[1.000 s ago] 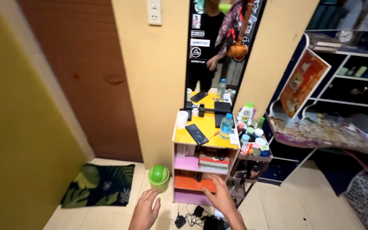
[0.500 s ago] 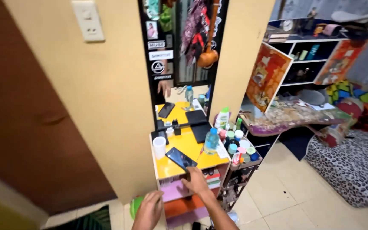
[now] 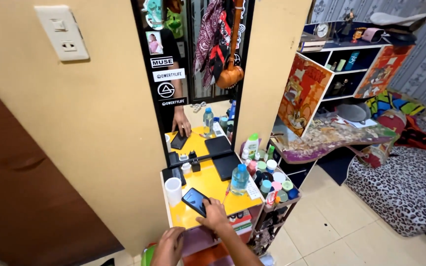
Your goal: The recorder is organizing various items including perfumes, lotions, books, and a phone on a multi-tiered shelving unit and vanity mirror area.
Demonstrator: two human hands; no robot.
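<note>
A black phone (image 3: 192, 198) lies flat on the yellow top of a small shelf unit (image 3: 213, 183). My right hand (image 3: 214, 216) rests on the phone's near end, fingers curled over its edge. My left hand (image 3: 168, 246) hangs lower at the front of the unit, fingers loose, holding nothing. A white cup (image 3: 173, 191) stands left of the phone. To the phone's right are a clear water bottle with a blue cap (image 3: 239, 178) and a black tablet (image 3: 227, 166).
A tall mirror (image 3: 193, 74) with stickers rises behind the shelf. A small rack of jars and bottles (image 3: 272, 183) stands at its right. A cluttered desk (image 3: 331, 138) and a leopard-print bed (image 3: 400, 182) are further right. A brown door (image 3: 20, 197) is on the left.
The view has come closer to the shelf and risen. My right hand has moved up from the shelf's front edge onto the phone. My left hand has stayed low.
</note>
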